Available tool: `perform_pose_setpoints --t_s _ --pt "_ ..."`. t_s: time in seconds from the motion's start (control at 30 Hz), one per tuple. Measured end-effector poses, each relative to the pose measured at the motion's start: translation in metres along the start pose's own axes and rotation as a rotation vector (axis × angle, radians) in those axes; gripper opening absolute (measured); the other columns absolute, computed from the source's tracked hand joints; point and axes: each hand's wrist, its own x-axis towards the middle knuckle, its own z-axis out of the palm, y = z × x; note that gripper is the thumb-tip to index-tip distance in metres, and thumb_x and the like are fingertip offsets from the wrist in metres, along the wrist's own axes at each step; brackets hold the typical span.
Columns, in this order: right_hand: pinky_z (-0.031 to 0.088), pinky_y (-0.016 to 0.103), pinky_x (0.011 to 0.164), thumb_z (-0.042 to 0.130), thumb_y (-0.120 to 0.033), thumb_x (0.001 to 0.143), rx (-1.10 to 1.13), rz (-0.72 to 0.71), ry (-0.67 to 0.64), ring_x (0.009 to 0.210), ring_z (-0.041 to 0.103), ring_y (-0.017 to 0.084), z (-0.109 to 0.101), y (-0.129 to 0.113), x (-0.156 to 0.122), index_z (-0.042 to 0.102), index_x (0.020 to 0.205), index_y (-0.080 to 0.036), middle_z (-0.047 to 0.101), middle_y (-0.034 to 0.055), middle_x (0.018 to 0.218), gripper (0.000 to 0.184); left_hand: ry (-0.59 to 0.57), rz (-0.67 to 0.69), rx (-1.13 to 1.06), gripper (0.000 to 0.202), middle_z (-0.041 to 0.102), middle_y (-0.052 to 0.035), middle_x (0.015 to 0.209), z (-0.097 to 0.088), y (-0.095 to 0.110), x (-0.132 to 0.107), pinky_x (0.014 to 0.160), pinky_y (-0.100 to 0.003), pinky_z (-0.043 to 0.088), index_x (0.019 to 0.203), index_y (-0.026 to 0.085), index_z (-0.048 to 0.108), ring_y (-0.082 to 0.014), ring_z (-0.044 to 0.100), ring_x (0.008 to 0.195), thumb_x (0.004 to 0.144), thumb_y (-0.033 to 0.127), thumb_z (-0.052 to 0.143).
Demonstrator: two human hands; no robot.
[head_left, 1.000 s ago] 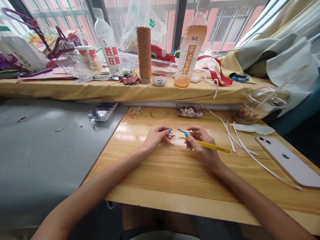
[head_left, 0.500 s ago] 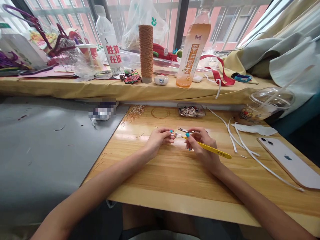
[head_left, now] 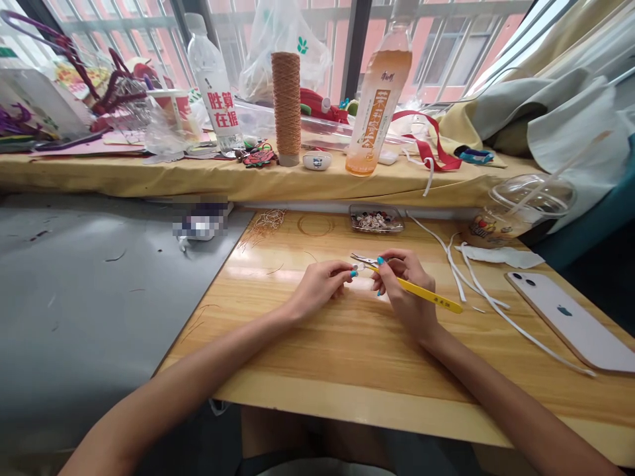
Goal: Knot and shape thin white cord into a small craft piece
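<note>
My left hand (head_left: 325, 281) is closed in a pinch on a tiny pale piece (head_left: 355, 268), mostly covered by the fingertips. In my right hand (head_left: 409, 291) is a pair of yellow tweezers (head_left: 429, 295), gripped between thumb and fingers. The tips of the tweezers point left and meet a small white loop-like bit beside my left fingertips; its exact shape is too small to tell. Just behind, the metal blades of what looks like small scissors (head_left: 361, 258) point left, their other end hidden by my right hand. Both hands are above the wooden table (head_left: 317, 357).
A clear box of small beads or rings (head_left: 376, 219) stands at the back. Thread scraps (head_left: 262, 225) lie to its left. White cords (head_left: 459, 271), a plastic cup (head_left: 496, 221) and a phone (head_left: 570, 320) occupy the right. Bottles and an orange thread spool (head_left: 286, 109) line the ledge.
Both hands have shifted slightly right over the table, still close together. The left fingers now cover more of the small pale piece. The view has shifted a little.
</note>
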Motion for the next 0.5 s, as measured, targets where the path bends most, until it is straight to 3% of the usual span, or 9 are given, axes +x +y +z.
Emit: perform_pose_setpoints --t_s 0.17,0.5 --pt "0.043 0.023 0.045 0.044 -0.03 0.078 -0.053 -0.008 -0.02 0.045 0.052 0.011 0.0017 -0.0001 -0.0011 0.044 0.087 -0.021 0.054 -0.0033 0.057 0.013 0.005 -0.003 0.028 0.021 0.054 -0.0007 0.063 -0.0002 0.0002 -0.0015 0.041 -0.015 0.034 0.081 0.012 0.061 -0.0048 0.043 0.044 0.076 0.027 0.047" --pt "0.041 0.023 0.05 0.041 -0.026 0.078 -0.21 -0.037 -0.032 0.045 0.052 0.011 0.0059 0.0008 -0.0064 0.046 0.09 -0.021 0.055 -0.0037 0.054 0.014 -0.016 -0.027 0.02 0.019 0.05 0.001 0.051 0.0015 -0.0051 -0.0022 0.04 -0.015 0.034 0.072 0.011 0.058 -0.006 0.044 0.042 0.077 0.025 0.045"
